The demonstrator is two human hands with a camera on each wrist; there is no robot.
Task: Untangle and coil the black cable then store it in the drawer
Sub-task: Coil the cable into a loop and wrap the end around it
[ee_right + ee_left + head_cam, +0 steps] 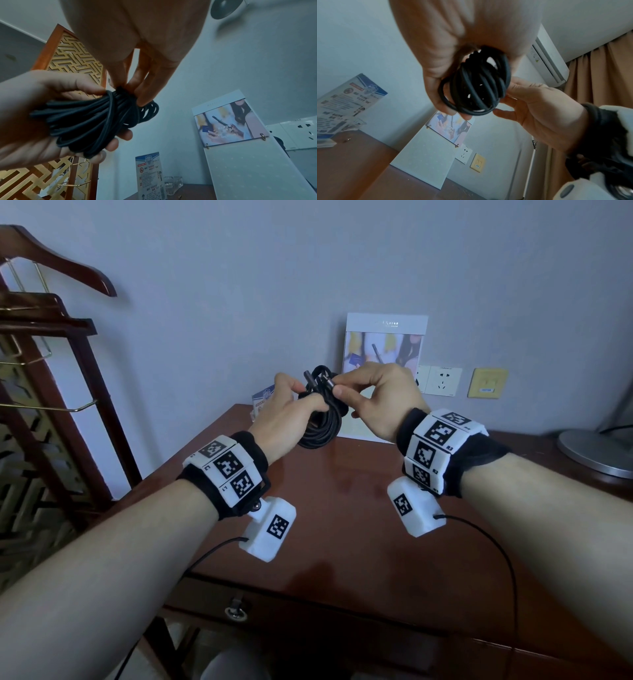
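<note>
The black cable is wound into a coil and held up above the back of the wooden desk. My left hand grips the coil with its fingers curled round the loops. My right hand pinches the top of the bundle, where a plug end sticks up; its fingertips press on the wrapped strands. The drawer at the desk's front is closed, with a small metal ring pull.
A white flip calendar leans against the wall behind my hands, next to wall sockets. A blue leaflet stand sits at the desk's back left, a lamp base at the right. A wooden valet stand rises on the left.
</note>
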